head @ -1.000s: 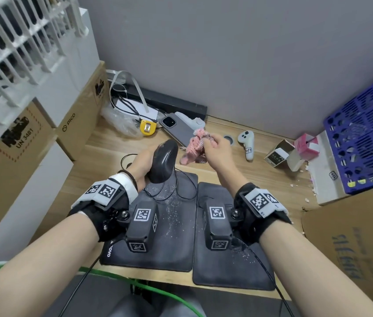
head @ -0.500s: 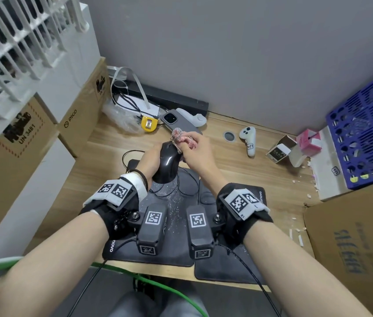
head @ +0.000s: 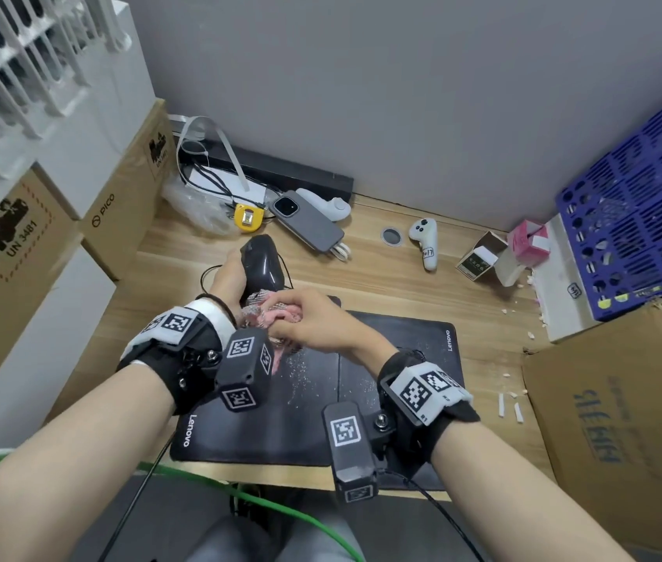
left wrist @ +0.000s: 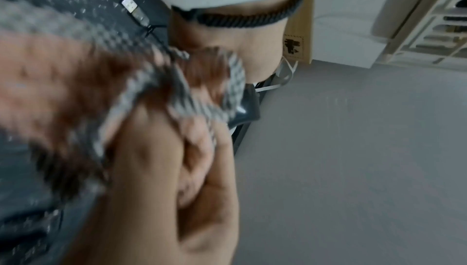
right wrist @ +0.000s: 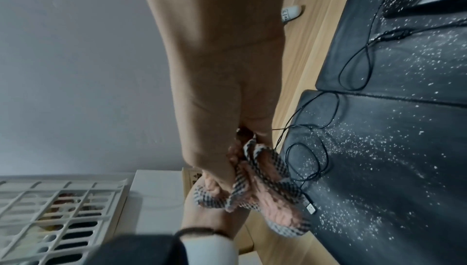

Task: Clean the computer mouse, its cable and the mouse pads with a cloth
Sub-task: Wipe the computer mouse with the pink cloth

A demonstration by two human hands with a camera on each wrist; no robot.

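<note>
Two hands busy above the desk's [head: 382,285] back-left area. L hand [head: 229,277] grips the mouse [head: 261,259], lifted off, tilted nose-up; R hand [head: 313,318] has fingers curled round the bunched pink cloth [head: 280,316], pressed at the mouse's lower end. Cable [right wrist: 313,161] lies looped on the L mouse pad [head: 301,399], USB plug [right wrist: 310,208] loose. Both pads, incl. R mouse pad [head: 414,350], near front edge, crumb-speckled. Judgement: mouse light, hard, prob slick, so hold by sides; cloth soft, bunches; cable limp, pinch and slide through cloth; pads floppy, press flat.
</note>
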